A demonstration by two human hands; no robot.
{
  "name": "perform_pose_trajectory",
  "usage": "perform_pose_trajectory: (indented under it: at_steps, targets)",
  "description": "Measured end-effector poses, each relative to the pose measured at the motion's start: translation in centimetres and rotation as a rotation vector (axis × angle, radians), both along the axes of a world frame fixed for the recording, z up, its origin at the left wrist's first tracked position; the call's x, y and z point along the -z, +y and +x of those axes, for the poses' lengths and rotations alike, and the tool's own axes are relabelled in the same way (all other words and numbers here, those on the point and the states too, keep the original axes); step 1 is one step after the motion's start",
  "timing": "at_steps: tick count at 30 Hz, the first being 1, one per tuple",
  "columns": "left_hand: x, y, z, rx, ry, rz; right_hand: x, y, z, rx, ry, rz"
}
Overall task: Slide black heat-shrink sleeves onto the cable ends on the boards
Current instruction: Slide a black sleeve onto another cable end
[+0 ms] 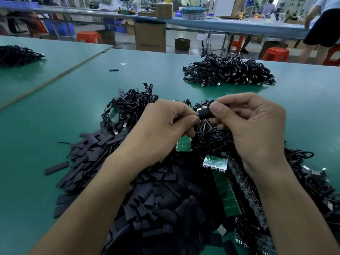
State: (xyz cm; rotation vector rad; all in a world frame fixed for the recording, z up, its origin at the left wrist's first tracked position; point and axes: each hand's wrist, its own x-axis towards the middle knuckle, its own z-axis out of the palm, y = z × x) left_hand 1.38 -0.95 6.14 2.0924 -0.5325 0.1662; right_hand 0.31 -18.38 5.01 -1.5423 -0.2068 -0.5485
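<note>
hands meet over the far edge of the sleeve heap. the left hand pinches a cable end between thumb and curled fingers. the right hand pinches a black heat-shrink sleeve between thumb and forefinger, right against the left thumb. how far the cable end sits inside the sleeve cannot be told. green boards lie just right of the heap, partly under the right wrist. a tangled cable pile sits well beyond the heap on the green table.
</note>
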Motion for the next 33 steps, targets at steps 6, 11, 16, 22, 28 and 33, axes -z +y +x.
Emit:
perform_pose_trajectory:
  at_steps: [6, 11, 16, 22, 28, 33]
  targets:
    - [0.0, 1.9, 1.1, -0.164, -0.035, 0.026, -0.2, -0.7, 0.2, 0.053, 0.054, 0.150]
    - [-0.5, 1.9, 1.2, -0.391, -0.243, -0.132, 0.0, -0.4, 0.0, -0.053, 0.126, -0.385]
    - [-1.5, 2.3, 0.9, -0.557, -0.466, -0.216, 0.8, 2.0, -0.4, -0.121, 0.373, -0.976]
    - [-1.9, 2.5, 0.8, -0.657, -0.499, -0.241, 0.5, 5.9, -1.3, -0.064, 0.175, -1.177]
    - [-1.6, 2.2, 0.8, -0.664, -0.456, -0.214, 2.4, 10.6, -0.1, -0.290, 0.213, -1.416]
    - [-1.4, 2.2, 0.9, -0.651, -0.430, -0.204, 3.4, 10.2, 0.1, -0.272, 0.181, -1.358]
